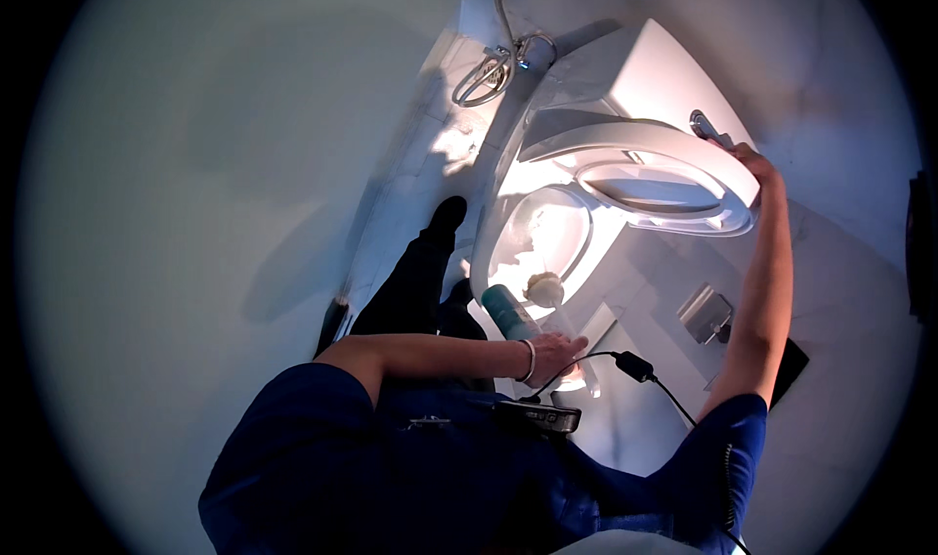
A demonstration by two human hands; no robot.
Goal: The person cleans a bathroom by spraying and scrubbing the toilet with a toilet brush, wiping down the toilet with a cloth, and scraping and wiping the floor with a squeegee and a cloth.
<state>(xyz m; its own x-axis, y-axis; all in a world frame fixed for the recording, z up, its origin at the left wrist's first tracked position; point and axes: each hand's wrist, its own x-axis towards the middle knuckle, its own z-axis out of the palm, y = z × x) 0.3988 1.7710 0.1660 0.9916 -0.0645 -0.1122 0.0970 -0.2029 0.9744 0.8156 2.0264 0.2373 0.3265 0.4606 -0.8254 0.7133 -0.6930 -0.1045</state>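
My left hand (551, 358) is closed in front of my waist, around a teal bottle (507, 312) with a pale label, tilted over the front rim of a white toilet bowl (482, 262). Beside the bottle, a toilet brush with a whitish, yellow-edged head (544, 290) hangs at the rim; its pale handle runs towards the same hand, whose grip on it is partly hidden. At the raised toilet seat (663, 141), my right hand (749, 161) reaches its far right edge. Its fingers lie close to a chrome flush handle (707, 126), partly hidden, so their grip is unclear.
Behind the seat stands the white cistern (670, 64). A hose with metal fittings (498, 75) hangs beside it, above a floor drain (492, 75). A metal toilet-paper holder (705, 313) is at the right. A black cable (673, 397) runs from a device (538, 414) at my chest.
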